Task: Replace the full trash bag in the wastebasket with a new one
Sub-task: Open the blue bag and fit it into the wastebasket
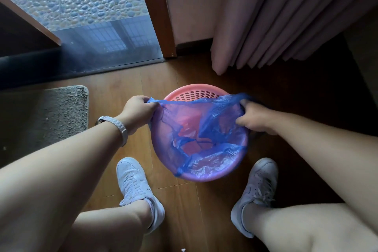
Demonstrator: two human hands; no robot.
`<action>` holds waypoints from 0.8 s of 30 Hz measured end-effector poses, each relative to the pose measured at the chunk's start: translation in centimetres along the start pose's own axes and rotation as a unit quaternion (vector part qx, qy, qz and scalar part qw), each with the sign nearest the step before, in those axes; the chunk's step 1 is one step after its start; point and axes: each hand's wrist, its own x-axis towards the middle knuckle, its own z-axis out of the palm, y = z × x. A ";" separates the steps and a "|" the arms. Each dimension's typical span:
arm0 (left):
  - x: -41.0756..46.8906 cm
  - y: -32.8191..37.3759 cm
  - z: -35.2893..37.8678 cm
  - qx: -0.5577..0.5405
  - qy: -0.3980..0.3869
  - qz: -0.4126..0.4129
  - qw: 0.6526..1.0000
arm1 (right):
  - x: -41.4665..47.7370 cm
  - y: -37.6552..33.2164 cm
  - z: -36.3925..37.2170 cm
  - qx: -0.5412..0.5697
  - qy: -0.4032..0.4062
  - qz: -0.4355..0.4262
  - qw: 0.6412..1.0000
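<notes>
A round pink wastebasket with a perforated wall stands on the wooden floor between my feet. A thin blue trash bag hangs inside it, its near edge folded over the front rim. My left hand, with a white watch on the wrist, grips the bag's edge at the basket's left rim. At the right rim my right hand pinches the opposite edge. The bag's far edge is stretched taut between both hands, short of the back rim. I see no full bag.
A grey mat lies on the floor to the left. A glass door with a wooden frame is behind the basket. A pink curtain hangs at the back right. My white shoes flank the basket.
</notes>
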 end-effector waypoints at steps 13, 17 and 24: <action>0.2 -0.7 0.7 0.146 0.013 0.014 0.989 | 0.5 -0.5 0.8 -0.099 -0.044 -0.060 0.992; -0.8 -0.9 0.1 0.276 0.070 0.278 0.917 | 0.7 -0.6 0.6 -0.092 -0.013 -0.076 0.993; -3.4 1.6 2.9 0.375 -0.038 0.530 0.760 | 0.5 -1.2 -0.4 -0.094 0.084 -0.167 0.978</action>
